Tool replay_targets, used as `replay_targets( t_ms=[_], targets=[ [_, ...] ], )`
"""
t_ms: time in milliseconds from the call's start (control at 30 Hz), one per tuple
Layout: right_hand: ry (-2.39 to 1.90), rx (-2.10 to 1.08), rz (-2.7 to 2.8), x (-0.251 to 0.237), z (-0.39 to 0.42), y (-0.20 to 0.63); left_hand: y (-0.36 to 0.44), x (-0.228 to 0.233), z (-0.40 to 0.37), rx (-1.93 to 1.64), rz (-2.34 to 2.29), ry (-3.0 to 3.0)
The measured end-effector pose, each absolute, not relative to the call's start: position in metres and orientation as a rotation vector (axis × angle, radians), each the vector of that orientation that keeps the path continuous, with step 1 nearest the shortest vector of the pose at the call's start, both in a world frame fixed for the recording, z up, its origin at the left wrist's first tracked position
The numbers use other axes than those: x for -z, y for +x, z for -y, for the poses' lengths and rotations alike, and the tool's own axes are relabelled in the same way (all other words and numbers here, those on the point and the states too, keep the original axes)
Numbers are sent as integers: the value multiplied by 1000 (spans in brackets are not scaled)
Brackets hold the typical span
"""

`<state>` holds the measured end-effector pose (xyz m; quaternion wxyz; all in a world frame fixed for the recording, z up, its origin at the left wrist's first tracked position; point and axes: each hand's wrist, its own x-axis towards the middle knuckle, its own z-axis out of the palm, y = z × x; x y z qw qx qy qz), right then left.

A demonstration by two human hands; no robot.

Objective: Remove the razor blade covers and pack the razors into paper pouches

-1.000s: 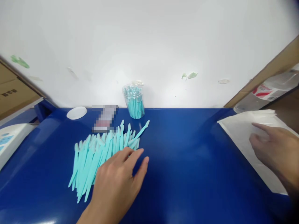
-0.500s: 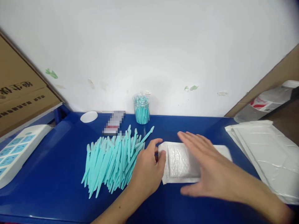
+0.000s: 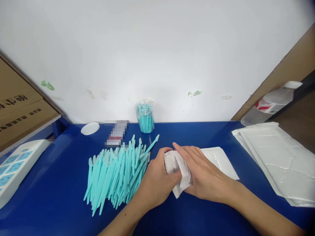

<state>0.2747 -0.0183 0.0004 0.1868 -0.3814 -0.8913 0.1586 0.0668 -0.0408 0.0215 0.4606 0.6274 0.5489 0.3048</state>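
A white padded envelope [image 3: 216,159] lies on the blue table [image 3: 197,134] in front of me. My left hand [image 3: 157,182] pinches its left, open end, thumb on top. My right hand [image 3: 204,173] rests on the envelope and grips the same end, whose flap is lifted and crumpled between both hands. Just left of my left hand lies a heap of several turquoise plastic sticks [image 3: 115,172].
A clear cup [image 3: 145,116] of more turquoise sticks stands at the wall, with a white lid [image 3: 90,128] and a blurred packet [image 3: 115,132] to its left. A stack of white envelopes [image 3: 275,157] and a plastic bottle [image 3: 269,103] are on the right. A white tray [image 3: 17,165] and cardboard box [image 3: 19,111] are at left.
My right hand left the stack at right and brought one envelope to the middle. My left hand came off the stick heap, and both hands now hold the envelope's open end, lifting it.
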Motion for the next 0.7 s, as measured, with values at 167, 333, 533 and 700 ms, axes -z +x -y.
replay_targets(
  t_ms=[167, 333, 533, 700],
  targets=[
    [-1339, -513, 2524, 3, 2, 283, 36, -44, 3, -551, -1577, 1864],
    [-1305, -529, 2464, -3, -21, 279, 27, -39, -60, -358, -1775, 1951],
    [-1310, -545, 2377, 3, -28, 280, 39, -40, -77, -398, -1687, 1843],
    [-1346, -565, 2301, 0, -24, 282, 24, -81, -46, -910, -1557, 1621]
  ],
)
